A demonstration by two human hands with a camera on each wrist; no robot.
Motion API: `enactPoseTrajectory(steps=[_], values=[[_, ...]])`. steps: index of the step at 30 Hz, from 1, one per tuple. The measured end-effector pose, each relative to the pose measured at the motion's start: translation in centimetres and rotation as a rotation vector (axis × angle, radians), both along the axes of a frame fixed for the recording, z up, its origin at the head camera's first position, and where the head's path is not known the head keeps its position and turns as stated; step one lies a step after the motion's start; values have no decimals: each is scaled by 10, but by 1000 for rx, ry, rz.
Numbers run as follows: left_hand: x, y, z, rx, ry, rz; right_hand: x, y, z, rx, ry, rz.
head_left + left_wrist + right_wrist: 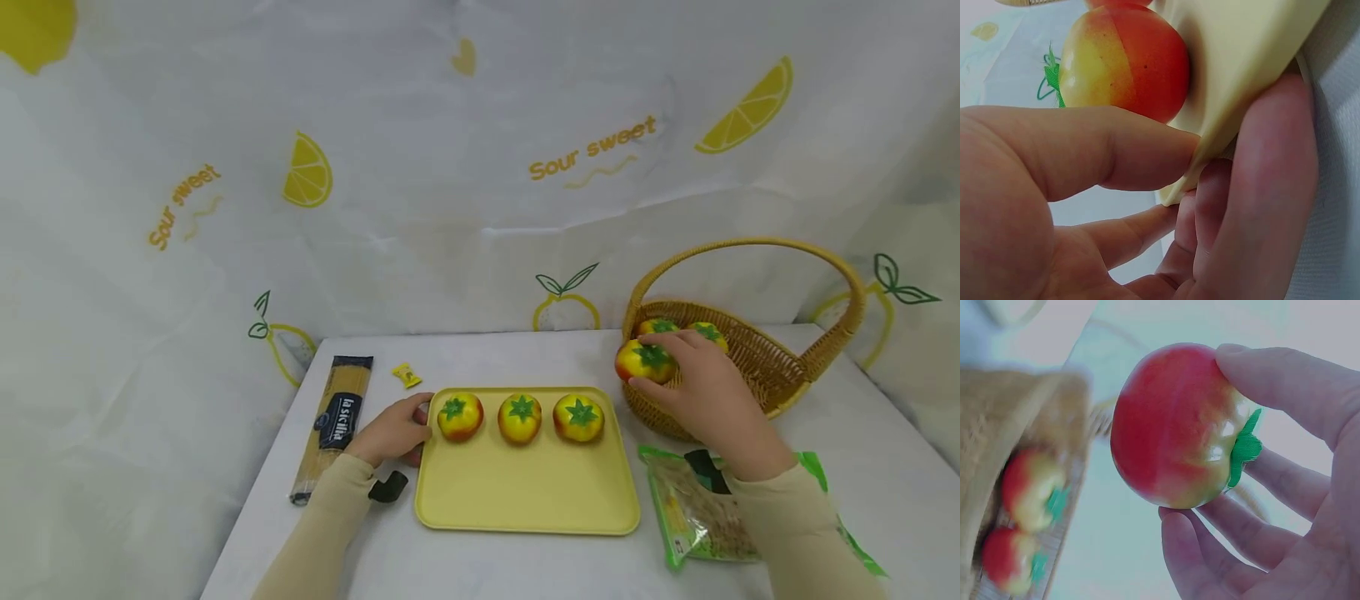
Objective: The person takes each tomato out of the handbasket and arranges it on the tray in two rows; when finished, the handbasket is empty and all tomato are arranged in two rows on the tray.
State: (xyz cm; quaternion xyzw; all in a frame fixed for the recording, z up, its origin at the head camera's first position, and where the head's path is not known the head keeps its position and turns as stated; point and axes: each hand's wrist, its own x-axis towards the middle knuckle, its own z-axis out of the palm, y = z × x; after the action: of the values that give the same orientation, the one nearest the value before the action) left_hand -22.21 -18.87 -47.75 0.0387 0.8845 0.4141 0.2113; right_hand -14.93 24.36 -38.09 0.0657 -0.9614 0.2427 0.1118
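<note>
A yellow tray point(525, 492) lies in the middle of the white table with three red-yellow toy tomatoes point(520, 417) in a row along its far side. My left hand point(401, 429) pinches the tray's left edge point(1241, 69), thumb point(1116, 150) on top and fingers below, next to the leftmost tomato point(1125, 59). My right hand point(678, 375) grips another tomato point(645, 362) at the near left rim of a wicker basket point(780, 367). Its fingers point(1285, 387) wrap round that tomato point(1172, 425). Two more tomatoes point(660, 327) lie inside the basket point(1016, 419).
A pack of spaghetti point(334, 423) lies left of the tray, with a small yellow candy point(406, 375) behind it and a black clip point(387, 486) by my left wrist. A green food packet point(693, 512) lies under my right forearm. A lemon-print cloth hangs behind.
</note>
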Motion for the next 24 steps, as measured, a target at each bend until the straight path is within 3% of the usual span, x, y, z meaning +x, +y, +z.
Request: enactPoseTrajectory(steps=[5,17,24], values=[[0,0,-1,1,-6,9,6,-36,-2,-22,25,55],[-3,0,-1,2,-11,-4,20,-122,-31,-5,98,254],[-4,-1,-3,24,-18,-9,25,-165,-48,21,39,366]])
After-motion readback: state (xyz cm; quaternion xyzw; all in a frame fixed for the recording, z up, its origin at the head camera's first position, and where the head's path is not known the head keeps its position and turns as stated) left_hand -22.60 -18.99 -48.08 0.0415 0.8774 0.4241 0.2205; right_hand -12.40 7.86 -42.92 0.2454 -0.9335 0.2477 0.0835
